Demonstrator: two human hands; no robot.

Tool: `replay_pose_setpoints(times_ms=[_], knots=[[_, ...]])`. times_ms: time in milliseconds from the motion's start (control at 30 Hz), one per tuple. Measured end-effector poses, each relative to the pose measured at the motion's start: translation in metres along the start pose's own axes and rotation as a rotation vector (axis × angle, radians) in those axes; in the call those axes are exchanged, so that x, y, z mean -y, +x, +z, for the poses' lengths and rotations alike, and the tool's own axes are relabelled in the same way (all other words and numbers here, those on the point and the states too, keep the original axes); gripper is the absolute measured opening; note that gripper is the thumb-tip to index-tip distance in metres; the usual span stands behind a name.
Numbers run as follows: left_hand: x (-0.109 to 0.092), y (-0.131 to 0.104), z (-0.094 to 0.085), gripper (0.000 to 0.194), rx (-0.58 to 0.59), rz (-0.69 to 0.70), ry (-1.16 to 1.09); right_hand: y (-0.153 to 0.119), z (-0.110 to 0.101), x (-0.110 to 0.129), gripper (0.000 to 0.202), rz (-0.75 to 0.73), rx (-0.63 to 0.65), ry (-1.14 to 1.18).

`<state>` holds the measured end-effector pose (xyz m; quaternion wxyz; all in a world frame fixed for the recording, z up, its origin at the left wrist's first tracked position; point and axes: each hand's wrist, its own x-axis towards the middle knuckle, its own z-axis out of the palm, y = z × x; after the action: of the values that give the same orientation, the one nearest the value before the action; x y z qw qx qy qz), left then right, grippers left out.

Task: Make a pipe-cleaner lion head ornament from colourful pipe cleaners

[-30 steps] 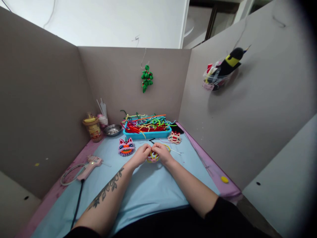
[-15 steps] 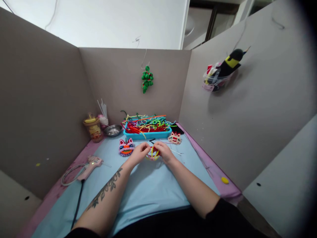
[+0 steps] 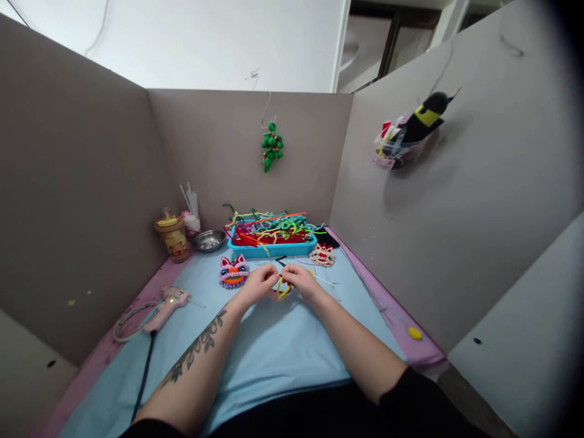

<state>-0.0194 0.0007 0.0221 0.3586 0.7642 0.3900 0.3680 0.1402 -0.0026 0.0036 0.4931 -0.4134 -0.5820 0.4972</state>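
Observation:
Between my two hands is a small pipe-cleaner piece (image 3: 281, 292) with yellow, red and pink strands, lifted a little over the blue cloth. The fingers of my left hand (image 3: 261, 283) are closed on its left side. My right hand (image 3: 300, 280) pinches its upper right side, and a bit of yellow shows beyond the knuckles. Fingertips hide part of the piece. Left of my hands sits a purple and orange pipe-cleaner animal face (image 3: 233, 272). A cream and red face (image 3: 323, 255) lies to the right, with thin white sticks (image 3: 325, 280) in front of it.
A blue tray (image 3: 274, 249) heaped with colourful pipe cleaners stands at the back. Leftward are a metal bowl (image 3: 208, 241), a lidded cup (image 3: 173, 238) and a pink glue gun (image 3: 166, 309) with its cord. A yellow disc (image 3: 415, 333) lies right. Grey panels (image 3: 246, 152) enclose the table.
My right hand has shifted its hold inward, closer to my left fingers, and covers more of the piece. The piece has turned slightly. My left hand has barely moved.

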Motion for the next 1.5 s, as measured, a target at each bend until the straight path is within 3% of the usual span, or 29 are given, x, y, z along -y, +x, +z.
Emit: replay_pose_setpoints(times_ms=[100,333,433,633,767,1000,1067,1167,1300,1400,1500], knots=[[0.004,0.002,0.001,0.022,0.007,0.004,-0.064,0.001,0.0,-0.002,0.017,-0.003,0.003,-0.004],[0.012,0.007,-0.009,0.043,-0.178,-0.162,-0.299,0.005,-0.003,-0.005,0.025,0.054,-0.075,0.139],[0.014,0.007,-0.012,0.041,-0.161,-0.197,-0.298,0.006,-0.004,-0.006,0.027,0.078,-0.105,0.191],[0.013,0.006,-0.006,0.035,-0.062,-0.084,-0.264,0.005,-0.005,-0.005,0.025,0.094,-0.097,0.207],[0.01,0.005,-0.007,0.03,-0.047,-0.117,-0.243,0.005,-0.005,-0.004,0.025,0.118,-0.072,0.2],[0.014,0.007,-0.011,0.03,-0.031,-0.289,-0.584,0.007,-0.004,-0.008,0.034,0.152,-0.092,0.294],[0.017,0.008,-0.011,0.027,-0.031,-0.347,-0.676,0.008,-0.005,-0.01,0.034,0.078,-0.137,0.231],[0.017,0.008,-0.011,0.018,-0.017,-0.441,-0.813,0.008,-0.007,-0.011,0.028,-0.153,-0.165,0.071],[0.012,0.005,-0.013,0.012,0.076,-0.52,-0.837,0.004,-0.012,-0.004,0.021,-0.37,-0.091,-0.176],[0.011,0.002,-0.014,0.013,0.14,-0.587,-0.809,0.0,-0.015,0.002,0.018,-0.444,0.013,-0.29],[0.012,0.001,-0.015,0.015,0.171,-0.599,-0.795,-0.001,-0.015,0.003,0.019,-0.405,0.089,-0.285]])
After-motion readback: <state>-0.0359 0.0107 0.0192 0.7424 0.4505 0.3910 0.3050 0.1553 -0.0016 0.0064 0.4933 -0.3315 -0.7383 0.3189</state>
